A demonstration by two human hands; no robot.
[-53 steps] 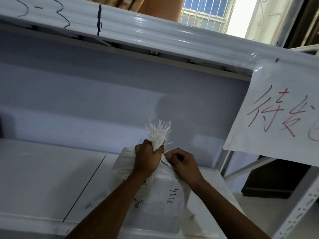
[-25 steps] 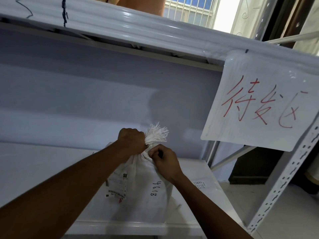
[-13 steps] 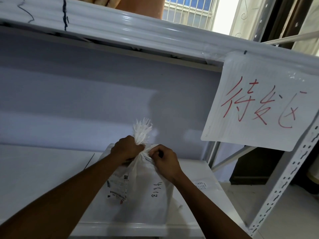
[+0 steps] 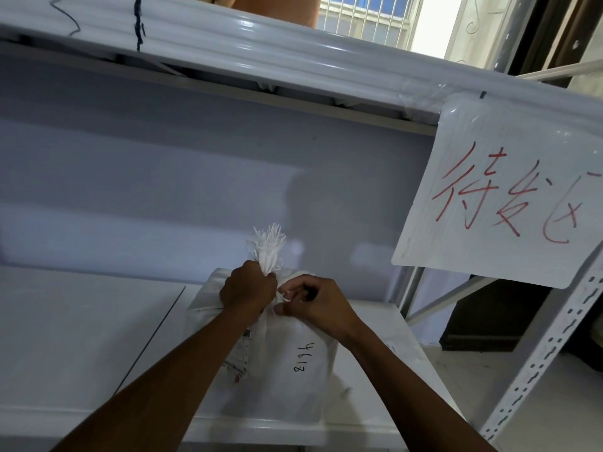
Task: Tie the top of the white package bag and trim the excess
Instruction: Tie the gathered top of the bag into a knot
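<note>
A white woven package bag [image 4: 293, 370] stands upright on the white shelf [image 4: 81, 337], with black handwritten digits on its front and a printed label on its left side. Its gathered top ends in a frayed white tuft [image 4: 268, 247] that sticks up above my fist. My left hand [image 4: 248, 290] is closed around the bag's neck just below the tuft. My right hand [image 4: 315, 305] is beside it on the right, pinching the bag material at the neck. No tie or cutting tool is visible.
An upper shelf beam [image 4: 261, 53] runs overhead. A white paper sign [image 4: 496, 197] with red handwriting hangs at the right. A perforated shelf upright [image 4: 548, 350] slants down the right side. A small label [image 4: 390, 347] lies on the shelf to the right of the bag.
The frayed tuft has swung from leaning right to standing upright. My left hand has shifted a little right on the neck, and both hands stay gripping the bag top.
</note>
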